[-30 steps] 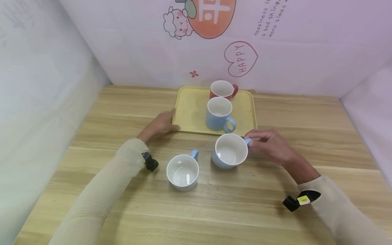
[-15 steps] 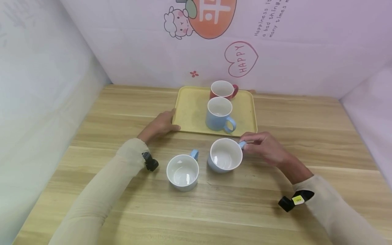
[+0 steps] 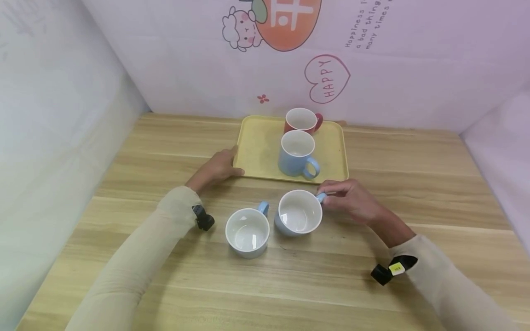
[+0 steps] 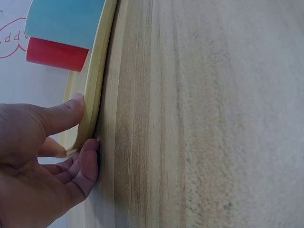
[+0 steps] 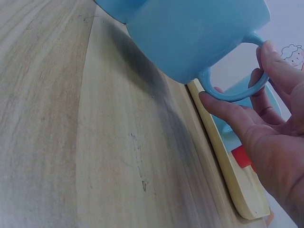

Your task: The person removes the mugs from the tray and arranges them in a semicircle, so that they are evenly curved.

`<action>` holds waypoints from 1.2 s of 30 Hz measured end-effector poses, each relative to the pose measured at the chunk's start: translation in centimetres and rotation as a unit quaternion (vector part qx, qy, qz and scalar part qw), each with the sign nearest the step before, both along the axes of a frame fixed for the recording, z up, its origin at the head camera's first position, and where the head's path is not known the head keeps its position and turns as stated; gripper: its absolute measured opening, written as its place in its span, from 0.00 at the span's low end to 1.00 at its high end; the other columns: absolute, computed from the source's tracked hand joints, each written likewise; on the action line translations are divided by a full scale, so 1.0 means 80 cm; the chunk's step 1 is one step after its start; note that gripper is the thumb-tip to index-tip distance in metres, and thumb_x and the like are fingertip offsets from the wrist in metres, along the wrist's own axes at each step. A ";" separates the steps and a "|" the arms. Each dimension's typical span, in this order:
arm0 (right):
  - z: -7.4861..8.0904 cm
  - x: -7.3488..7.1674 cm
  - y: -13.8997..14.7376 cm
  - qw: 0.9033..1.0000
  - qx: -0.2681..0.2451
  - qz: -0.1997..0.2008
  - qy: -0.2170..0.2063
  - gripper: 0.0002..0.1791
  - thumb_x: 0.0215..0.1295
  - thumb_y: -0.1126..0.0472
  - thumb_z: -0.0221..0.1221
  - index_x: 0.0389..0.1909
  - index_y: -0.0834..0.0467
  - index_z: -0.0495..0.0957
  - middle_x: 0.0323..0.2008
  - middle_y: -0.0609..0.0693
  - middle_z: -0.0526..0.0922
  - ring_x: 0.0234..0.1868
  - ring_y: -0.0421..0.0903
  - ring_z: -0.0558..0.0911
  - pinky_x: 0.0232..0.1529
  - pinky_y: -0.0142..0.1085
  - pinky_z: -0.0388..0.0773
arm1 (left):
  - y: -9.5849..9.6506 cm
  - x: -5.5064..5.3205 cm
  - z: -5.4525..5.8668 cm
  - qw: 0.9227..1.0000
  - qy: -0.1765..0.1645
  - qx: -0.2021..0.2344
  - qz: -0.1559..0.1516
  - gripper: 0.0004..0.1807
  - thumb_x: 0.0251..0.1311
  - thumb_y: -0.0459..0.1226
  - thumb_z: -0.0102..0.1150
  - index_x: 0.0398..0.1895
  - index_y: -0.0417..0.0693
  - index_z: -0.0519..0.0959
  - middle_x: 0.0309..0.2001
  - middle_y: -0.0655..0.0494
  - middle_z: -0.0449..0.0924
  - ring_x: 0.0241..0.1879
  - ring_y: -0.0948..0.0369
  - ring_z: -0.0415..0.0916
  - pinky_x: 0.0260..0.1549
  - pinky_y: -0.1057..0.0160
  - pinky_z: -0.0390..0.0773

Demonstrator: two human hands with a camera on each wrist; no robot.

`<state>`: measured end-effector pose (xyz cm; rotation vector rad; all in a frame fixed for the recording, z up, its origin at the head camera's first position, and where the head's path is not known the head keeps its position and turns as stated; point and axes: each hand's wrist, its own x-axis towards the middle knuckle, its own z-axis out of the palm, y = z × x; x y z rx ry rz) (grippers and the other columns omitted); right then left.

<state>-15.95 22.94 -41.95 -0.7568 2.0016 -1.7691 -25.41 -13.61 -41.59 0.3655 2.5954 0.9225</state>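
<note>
My left hand (image 3: 219, 166) grips the left end of a yellow tray (image 3: 258, 147), with the thumb on the rim and fingers curled at its underside in the left wrist view. My right hand (image 3: 352, 201) pinches the handle of a light blue mug (image 5: 199, 35) with a white inside. That mug stands just in front of the tray, its shadow on the wood beside it; whether its base touches the table I cannot tell. Close on its left is another light blue mug (image 3: 247, 232), handle towards the tray. On the tray are a blue mug (image 3: 291, 163) and, behind it, a partly hidden red mug (image 3: 301, 120).
The wooden table (image 3: 290, 289) runs up to a white printed backdrop (image 3: 186, 64) right behind the tray. A white side wall (image 3: 54, 138) rises on the left, and another stands on the right.
My right hand has moved left and slightly nearer to me with the blue mug, bringing it closer to the other blue mug in front of the tray. The left hand has stayed on the tray.
</note>
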 end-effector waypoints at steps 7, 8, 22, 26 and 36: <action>-0.003 -0.004 -0.007 1.000 -0.004 0.019 -0.011 0.11 0.66 0.74 0.61 0.45 0.62 0.86 0.42 0.52 0.83 0.45 0.46 0.78 0.45 0.35 0.80 | -0.001 -0.001 -0.001 1.000 0.004 -0.002 -0.003 0.46 0.62 0.35 0.67 0.77 0.34 0.51 0.62 0.33 0.72 0.54 0.47 0.71 0.65 0.50 0.64; -0.004 -0.005 -0.008 1.000 -0.006 0.021 -0.014 0.12 0.66 0.74 0.61 0.45 0.62 0.87 0.42 0.52 0.83 0.45 0.46 0.79 0.45 0.35 0.80 | -0.001 -0.001 -0.001 1.000 0.004 -0.002 -0.003 0.46 0.62 0.35 0.67 0.77 0.34 0.52 0.62 0.33 0.72 0.54 0.47 0.71 0.65 0.50 0.64; -0.008 -0.010 -0.020 0.998 -0.025 0.047 -0.030 0.13 0.66 0.74 0.61 0.45 0.59 0.87 0.42 0.52 0.84 0.44 0.45 0.79 0.44 0.35 0.81 | -0.002 -0.002 0.000 1.000 -0.004 -0.009 -0.009 0.50 0.63 0.35 0.66 0.78 0.33 0.44 0.73 0.32 0.57 0.71 0.44 0.58 0.71 0.51 0.54; -0.010 -0.011 -0.020 0.998 -0.027 0.045 -0.031 0.13 0.65 0.74 0.61 0.45 0.59 0.88 0.41 0.51 0.84 0.44 0.45 0.78 0.43 0.34 0.81 | -0.001 -0.001 0.002 1.000 -0.005 -0.006 -0.007 0.50 0.62 0.35 0.66 0.79 0.34 0.44 0.72 0.32 0.58 0.70 0.43 0.60 0.71 0.51 0.55; -0.015 -0.013 -0.021 0.998 -0.024 0.038 -0.042 0.15 0.66 0.75 0.60 0.45 0.57 0.88 0.43 0.50 0.84 0.45 0.44 0.79 0.44 0.34 0.81 | -0.002 -0.002 -0.002 1.000 -0.008 -0.008 -0.006 0.50 0.63 0.35 0.66 0.79 0.34 0.43 0.73 0.32 0.57 0.71 0.43 0.57 0.71 0.51 0.54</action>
